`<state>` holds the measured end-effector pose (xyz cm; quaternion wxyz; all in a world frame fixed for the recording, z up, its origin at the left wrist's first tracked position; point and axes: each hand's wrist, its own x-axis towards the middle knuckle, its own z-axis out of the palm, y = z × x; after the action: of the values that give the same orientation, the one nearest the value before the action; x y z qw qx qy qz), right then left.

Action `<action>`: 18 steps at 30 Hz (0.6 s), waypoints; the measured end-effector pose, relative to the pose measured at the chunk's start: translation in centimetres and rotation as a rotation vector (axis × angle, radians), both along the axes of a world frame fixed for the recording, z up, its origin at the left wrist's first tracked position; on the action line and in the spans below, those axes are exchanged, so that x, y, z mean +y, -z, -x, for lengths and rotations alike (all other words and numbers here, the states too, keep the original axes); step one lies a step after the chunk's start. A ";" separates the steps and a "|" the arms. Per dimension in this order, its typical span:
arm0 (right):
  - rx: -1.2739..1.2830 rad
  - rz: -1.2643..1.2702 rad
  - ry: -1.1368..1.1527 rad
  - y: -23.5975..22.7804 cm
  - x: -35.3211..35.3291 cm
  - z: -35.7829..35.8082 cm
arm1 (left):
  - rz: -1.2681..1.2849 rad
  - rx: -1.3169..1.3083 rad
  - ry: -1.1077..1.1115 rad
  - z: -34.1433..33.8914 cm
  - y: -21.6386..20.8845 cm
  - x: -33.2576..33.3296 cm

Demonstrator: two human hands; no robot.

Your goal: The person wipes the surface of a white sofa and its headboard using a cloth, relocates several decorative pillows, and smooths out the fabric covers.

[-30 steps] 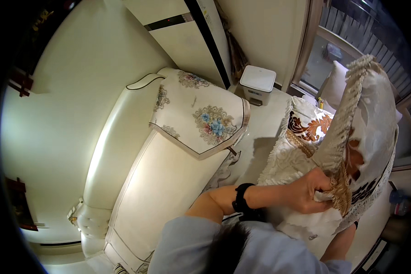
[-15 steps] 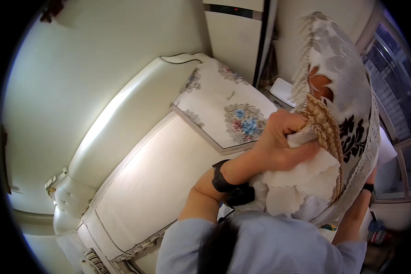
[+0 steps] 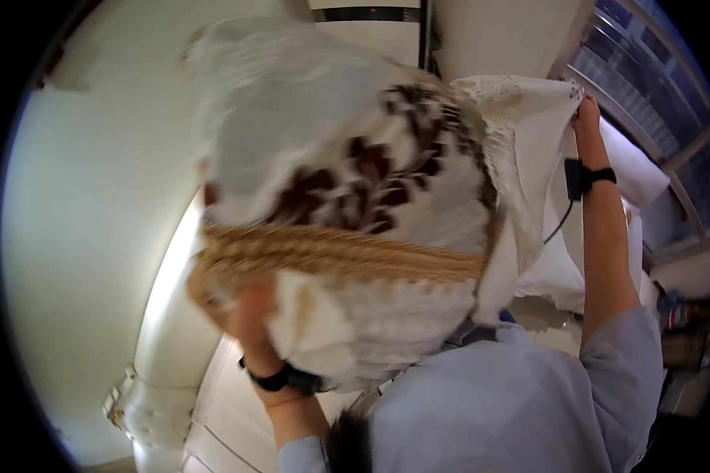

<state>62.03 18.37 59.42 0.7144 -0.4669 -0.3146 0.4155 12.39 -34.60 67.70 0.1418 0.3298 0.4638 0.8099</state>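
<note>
A large cloth cover [image 3: 371,189] with dark brown leaf figures, a gold braided band and a white ruffled part hangs spread before me, blurred by motion. At its lower left corner, my left hand [image 3: 252,315] is closed round the fabric just under the gold band; some fingers lie behind the cloth. My right hand [image 3: 587,118] is raised at far right near the window and pinches the pale lace-edged corner. Between the two hands the cloth stretches across most of the view and hides much of the bed.
The pale padded headboard [image 3: 156,410] runs along the left wall, with a strip of white bed [image 3: 225,406] below the cloth. A tall white appliance with a dark band [image 3: 371,14] stands at the back. A window [image 3: 647,87] and a bottle [image 3: 678,317] are at right.
My left hand has swung left and down with the banded edge. My right hand has risen and drawn its corner out, so the cloth is spread wide and covers the floral pillow.
</note>
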 end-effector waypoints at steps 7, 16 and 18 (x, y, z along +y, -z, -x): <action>-0.065 -0.027 -0.428 2.8 -1.6 5.8 | 0.188 0.619 -0.275 3.5 -1.7 -1.5; -0.275 0.106 -0.402 13.8 3.9 16.3 | 0.574 0.617 -0.269 4.1 6.4 0.6; -0.201 0.115 -0.386 12.2 11.3 10.6 | 0.474 0.416 -0.298 3.9 8.0 1.0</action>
<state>51.39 29.66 47.25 0.5589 -0.4773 -0.4433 0.5132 8.51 -33.62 59.74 -0.0031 0.3742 0.7009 0.6072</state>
